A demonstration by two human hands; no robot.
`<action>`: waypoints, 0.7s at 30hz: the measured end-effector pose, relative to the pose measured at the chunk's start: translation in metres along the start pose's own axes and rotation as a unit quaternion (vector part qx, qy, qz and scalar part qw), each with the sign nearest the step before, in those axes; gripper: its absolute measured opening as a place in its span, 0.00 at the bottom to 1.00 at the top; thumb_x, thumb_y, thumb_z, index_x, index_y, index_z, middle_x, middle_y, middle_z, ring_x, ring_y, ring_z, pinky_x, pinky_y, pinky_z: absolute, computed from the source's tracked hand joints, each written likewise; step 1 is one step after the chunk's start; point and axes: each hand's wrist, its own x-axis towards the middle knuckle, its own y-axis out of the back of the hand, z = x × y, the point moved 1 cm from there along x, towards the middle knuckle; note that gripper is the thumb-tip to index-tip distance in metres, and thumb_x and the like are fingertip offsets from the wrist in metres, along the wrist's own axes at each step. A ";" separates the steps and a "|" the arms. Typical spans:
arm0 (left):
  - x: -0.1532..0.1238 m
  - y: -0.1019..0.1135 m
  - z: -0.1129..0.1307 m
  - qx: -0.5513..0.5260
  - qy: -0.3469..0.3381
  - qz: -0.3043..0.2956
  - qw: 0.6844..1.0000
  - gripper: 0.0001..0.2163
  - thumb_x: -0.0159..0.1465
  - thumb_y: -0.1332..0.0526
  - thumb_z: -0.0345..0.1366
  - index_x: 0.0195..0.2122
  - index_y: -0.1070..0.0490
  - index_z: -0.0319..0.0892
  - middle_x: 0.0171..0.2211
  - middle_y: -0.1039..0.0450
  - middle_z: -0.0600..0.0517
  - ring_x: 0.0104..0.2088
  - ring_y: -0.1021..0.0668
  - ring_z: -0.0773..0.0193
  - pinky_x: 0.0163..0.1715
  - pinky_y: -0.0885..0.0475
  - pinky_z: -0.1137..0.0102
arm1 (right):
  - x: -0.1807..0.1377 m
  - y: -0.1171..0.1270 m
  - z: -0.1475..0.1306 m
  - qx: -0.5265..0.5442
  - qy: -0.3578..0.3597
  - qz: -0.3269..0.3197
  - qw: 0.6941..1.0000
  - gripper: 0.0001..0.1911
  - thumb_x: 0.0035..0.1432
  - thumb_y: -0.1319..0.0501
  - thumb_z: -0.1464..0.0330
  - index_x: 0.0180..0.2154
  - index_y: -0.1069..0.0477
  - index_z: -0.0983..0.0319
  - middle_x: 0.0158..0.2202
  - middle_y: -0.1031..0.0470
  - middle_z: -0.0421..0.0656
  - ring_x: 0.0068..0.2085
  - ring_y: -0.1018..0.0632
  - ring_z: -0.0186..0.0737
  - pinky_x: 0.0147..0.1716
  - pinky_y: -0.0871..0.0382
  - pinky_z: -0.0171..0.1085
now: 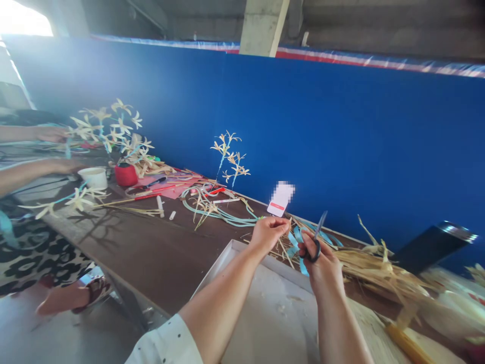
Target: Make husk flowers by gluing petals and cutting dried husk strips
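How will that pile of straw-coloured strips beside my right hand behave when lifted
The straw-coloured strips look thin, so they're probably light for the pile's size. Several ends stick up loosely, so some may slide out. Their dry, curled look suggests they might crack if bent sharply.

The person has two hands, one left hand (270, 233) and one right hand (325, 265), and in the right grip there is one pair of scissors (320, 225). Just beyond the left grip I count one phone (278, 200), and below both grips one white tray (265, 303). Farther left of the grips are two small white pieces (160, 206), one white cup (94, 179) and two hands of a co-worker (53, 134). The crowded pale flowers (121, 125) there overlap, so perhaps six or more
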 end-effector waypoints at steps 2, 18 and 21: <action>0.000 -0.001 0.000 -0.006 -0.003 -0.003 1.000 0.12 0.51 0.38 0.37 0.36 0.26 0.37 0.28 0.26 0.50 0.25 0.29 0.71 0.28 0.35 0.76 | 0.001 0.001 0.001 0.011 -0.007 0.004 1.000 0.20 0.41 0.31 0.62 0.40 0.26 0.60 0.24 0.27 0.40 0.22 0.30 0.30 0.16 0.43 0.28; -0.005 -0.001 0.001 0.141 -0.116 0.040 0.982 0.15 0.54 0.40 0.35 0.44 0.30 0.41 0.30 0.26 0.52 0.29 0.26 0.70 0.30 0.32 0.76 | -0.002 -0.002 0.000 -0.028 -0.011 -0.001 1.000 0.22 0.40 0.31 0.60 0.39 0.26 0.62 0.25 0.26 0.42 0.23 0.28 0.32 0.16 0.43 0.28; -0.005 -0.002 0.000 0.165 -0.132 0.044 0.976 0.14 0.55 0.40 0.35 0.43 0.29 0.41 0.30 0.26 0.52 0.29 0.26 0.69 0.31 0.31 0.75 | -0.002 -0.002 0.000 -0.033 -0.009 -0.006 0.999 0.23 0.40 0.31 0.60 0.40 0.26 0.62 0.25 0.26 0.42 0.23 0.28 0.33 0.16 0.44 0.28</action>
